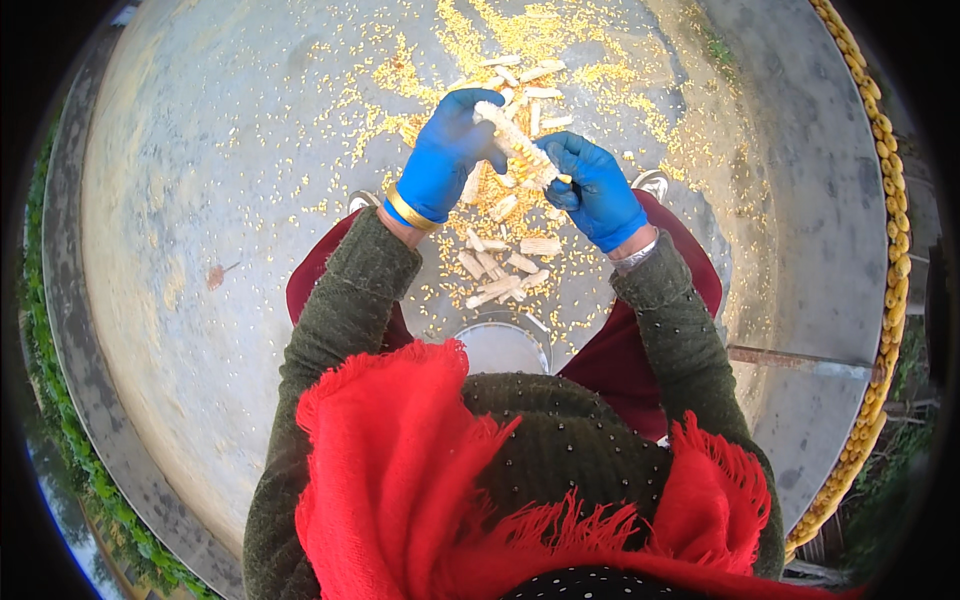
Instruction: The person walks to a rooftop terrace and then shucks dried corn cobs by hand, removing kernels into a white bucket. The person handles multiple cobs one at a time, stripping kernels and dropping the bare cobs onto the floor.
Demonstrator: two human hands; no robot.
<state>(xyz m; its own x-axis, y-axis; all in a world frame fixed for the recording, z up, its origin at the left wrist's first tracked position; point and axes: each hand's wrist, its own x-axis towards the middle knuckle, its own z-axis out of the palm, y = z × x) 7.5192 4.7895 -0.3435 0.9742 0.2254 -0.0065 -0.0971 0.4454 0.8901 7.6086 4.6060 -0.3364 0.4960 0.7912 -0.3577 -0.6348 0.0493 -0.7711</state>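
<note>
My left hand, in a blue glove with a yellow band at the wrist, grips the upper end of a corn cob. Most of that cob is stripped pale, though a few rows of yellow kernels stay on its lower half. At the lower end my right hand, also blue-gloved, has its fingers closed around the cob, and one kernel shows by the fingertips. Both hands hold the cob tilted above the ground. Beneath them lie loose corn kernels and bare cobs, partly hidden by the held cob.
A round pale container stands between my knees. More stripped cobs and scattered kernels cover the concrete floor ahead. Whole corn ears line the right edge. A low kerb borders green plants on the left.
</note>
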